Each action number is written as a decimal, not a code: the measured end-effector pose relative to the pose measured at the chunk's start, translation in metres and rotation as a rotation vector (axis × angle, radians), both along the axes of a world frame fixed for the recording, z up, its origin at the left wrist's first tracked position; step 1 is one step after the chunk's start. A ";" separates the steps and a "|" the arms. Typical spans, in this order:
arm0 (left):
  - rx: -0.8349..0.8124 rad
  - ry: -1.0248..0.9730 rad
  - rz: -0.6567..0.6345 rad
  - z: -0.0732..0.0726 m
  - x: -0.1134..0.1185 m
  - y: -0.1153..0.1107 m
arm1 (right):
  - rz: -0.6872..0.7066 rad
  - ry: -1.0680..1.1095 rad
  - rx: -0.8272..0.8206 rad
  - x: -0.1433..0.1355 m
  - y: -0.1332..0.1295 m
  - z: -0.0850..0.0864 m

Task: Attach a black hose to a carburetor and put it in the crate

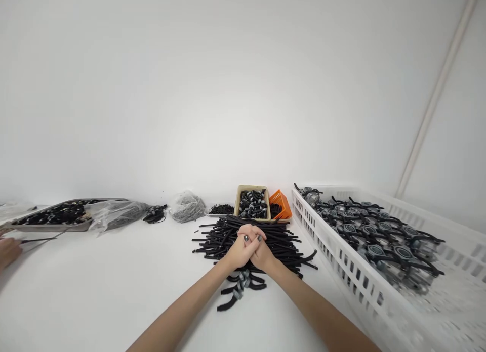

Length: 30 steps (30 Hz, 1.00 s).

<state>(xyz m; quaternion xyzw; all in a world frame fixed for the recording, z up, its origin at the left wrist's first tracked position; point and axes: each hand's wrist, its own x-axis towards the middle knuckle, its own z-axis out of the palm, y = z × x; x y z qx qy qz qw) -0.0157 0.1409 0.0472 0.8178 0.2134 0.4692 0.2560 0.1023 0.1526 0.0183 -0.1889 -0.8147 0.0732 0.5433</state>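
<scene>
My left hand (240, 251) and my right hand (262, 255) are clasped together, fingers interlaced, and no object shows between them. They rest on or just above a heap of black flexible tubes (216, 240) on the white table; contact with the heap is hard to judge. Dark polish shows on the thumbnails. Just below my wrists lie a few grey fittings with short black tubes attached (240, 287). Part of the heap is hidden behind my hands.
Behind the heap stand a cream bin (237, 203) of grey-and-black parts and a tilted orange basket (286, 210). A large white crate (341, 256) of tubed assemblies flanks the right. Leftward are plastic bags (186, 206), a tray (79, 226) and another person's hand (9, 252).
</scene>
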 end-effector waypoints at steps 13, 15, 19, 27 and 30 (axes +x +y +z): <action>0.027 0.077 0.015 -0.020 -0.015 -0.008 | 0.010 -0.192 -0.079 -0.001 -0.011 -0.010; 0.008 0.069 0.020 -0.021 -0.014 -0.009 | 0.006 -0.205 -0.096 0.000 -0.010 -0.012; -0.010 0.056 0.032 -0.022 -0.013 -0.010 | -0.019 -0.215 -0.079 0.000 -0.011 -0.015; -0.021 0.065 0.013 -0.021 -0.012 -0.014 | -0.034 -0.175 0.016 0.000 -0.014 -0.016; -0.015 0.052 -0.014 -0.020 -0.011 -0.014 | -0.021 -0.176 0.031 0.001 -0.015 -0.017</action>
